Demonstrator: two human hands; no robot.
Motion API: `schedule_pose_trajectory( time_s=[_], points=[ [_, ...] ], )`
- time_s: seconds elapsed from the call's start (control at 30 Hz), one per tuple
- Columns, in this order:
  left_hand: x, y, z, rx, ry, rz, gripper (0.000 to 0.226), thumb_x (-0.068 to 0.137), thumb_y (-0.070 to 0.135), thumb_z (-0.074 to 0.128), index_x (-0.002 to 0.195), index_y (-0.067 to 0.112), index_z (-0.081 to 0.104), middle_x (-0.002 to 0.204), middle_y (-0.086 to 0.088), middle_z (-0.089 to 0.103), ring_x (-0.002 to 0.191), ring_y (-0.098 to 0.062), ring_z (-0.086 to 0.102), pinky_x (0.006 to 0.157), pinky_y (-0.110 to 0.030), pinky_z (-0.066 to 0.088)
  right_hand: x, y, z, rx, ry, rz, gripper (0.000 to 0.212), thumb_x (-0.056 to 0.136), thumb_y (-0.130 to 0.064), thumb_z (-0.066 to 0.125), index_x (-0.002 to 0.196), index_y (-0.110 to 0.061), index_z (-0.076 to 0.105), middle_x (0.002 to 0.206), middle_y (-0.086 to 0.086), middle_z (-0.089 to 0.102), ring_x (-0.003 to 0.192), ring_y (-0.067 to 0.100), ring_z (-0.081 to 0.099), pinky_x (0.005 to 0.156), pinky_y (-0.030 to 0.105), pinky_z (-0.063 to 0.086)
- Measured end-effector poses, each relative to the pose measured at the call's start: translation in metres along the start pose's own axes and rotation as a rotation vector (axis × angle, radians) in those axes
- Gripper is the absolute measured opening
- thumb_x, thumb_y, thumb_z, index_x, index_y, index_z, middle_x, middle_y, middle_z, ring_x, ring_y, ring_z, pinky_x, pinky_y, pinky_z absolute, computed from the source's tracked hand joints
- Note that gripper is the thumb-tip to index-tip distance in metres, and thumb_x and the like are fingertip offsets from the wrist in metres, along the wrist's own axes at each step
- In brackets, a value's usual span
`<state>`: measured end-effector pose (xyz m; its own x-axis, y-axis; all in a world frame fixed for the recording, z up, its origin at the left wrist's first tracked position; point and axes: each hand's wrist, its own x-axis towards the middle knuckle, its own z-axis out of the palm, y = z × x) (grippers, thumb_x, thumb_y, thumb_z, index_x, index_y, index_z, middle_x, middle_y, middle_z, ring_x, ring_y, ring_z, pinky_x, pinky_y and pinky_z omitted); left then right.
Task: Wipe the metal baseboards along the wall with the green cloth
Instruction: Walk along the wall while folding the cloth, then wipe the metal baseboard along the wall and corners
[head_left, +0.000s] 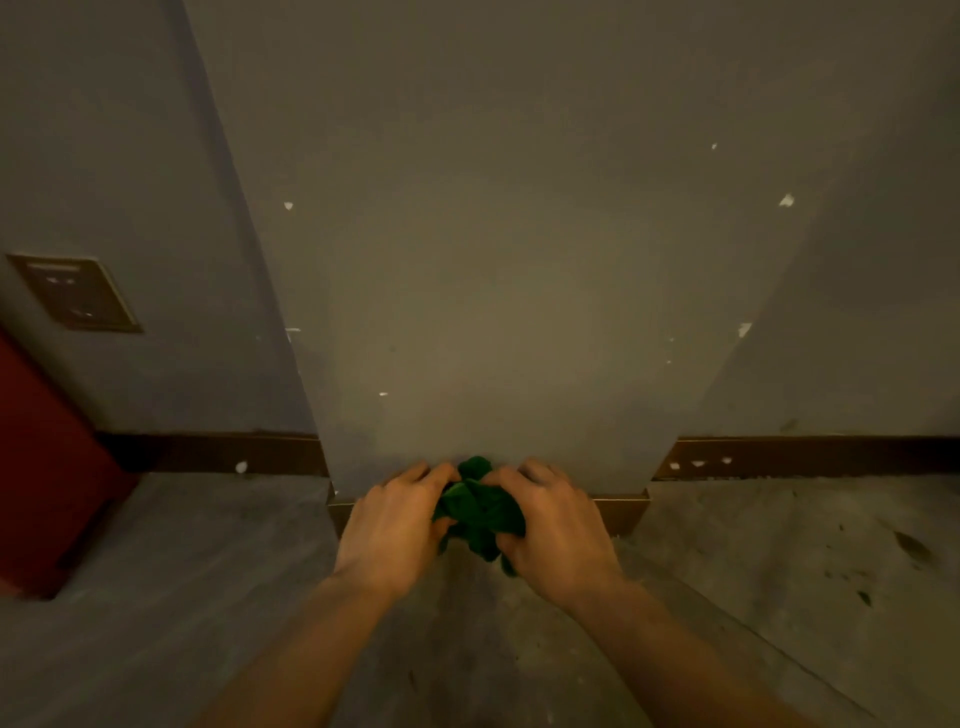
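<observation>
Hands together: left hand (395, 530) and right hand (556, 525) both clench a bunched green cloth (480, 512) before the metal baseboard (621, 512).

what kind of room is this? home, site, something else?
Hard to say; likely an indoor room or corridor, maybe mid-renovation. Clues: a plain wall column with chipped paint, metal baseboards along a bare dusty floor, and a wall socket. Both hands hold a green cloth.
</observation>
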<state>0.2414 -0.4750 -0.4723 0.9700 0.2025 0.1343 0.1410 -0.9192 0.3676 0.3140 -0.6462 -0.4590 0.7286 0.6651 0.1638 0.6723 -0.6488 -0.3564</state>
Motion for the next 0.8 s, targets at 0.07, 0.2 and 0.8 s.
schedule_pose_trajectory(
  time_s=[0.07,0.2,0.8],
  points=[
    [-0.003,-0.004,0.017,-0.101,0.045,-0.057,0.035,0.085,0.025,0.075,0.111,0.037,0.056,0.108,0.004,0.068,0.097,-0.026,0.067,0.073,-0.041,0.055,-0.001,0.005,0.012,0.061,0.012,0.023,0.055,0.073,-0.022,0.077,0.122,-0.033,0.055,0.111,-0.003,0.057,0.106,0.022,0.055,0.081,0.038,0.051],
    [-0.006,-0.008,0.050,-0.499,0.142,-0.269,0.036,0.080,0.007,0.077,0.094,0.038,0.062,0.089,0.013,0.074,0.087,-0.011,0.069,0.078,-0.035,0.057,-0.009,0.007,0.039,0.215,0.033,0.058,0.066,0.074,-0.017,0.076,0.133,-0.030,0.051,0.121,-0.002,0.058,0.113,0.021,0.055,0.091,0.040,0.049],
    [-0.030,-0.035,0.097,-0.731,0.009,-0.200,0.064,0.080,0.003,0.073,0.133,0.029,0.050,0.133,0.005,0.053,0.123,-0.009,0.053,0.104,-0.035,0.047,-0.019,0.015,0.091,-0.043,0.094,0.093,0.063,0.071,-0.028,0.081,0.127,-0.032,0.054,0.118,0.000,0.057,0.105,0.023,0.056,0.075,0.036,0.053]
  ],
)
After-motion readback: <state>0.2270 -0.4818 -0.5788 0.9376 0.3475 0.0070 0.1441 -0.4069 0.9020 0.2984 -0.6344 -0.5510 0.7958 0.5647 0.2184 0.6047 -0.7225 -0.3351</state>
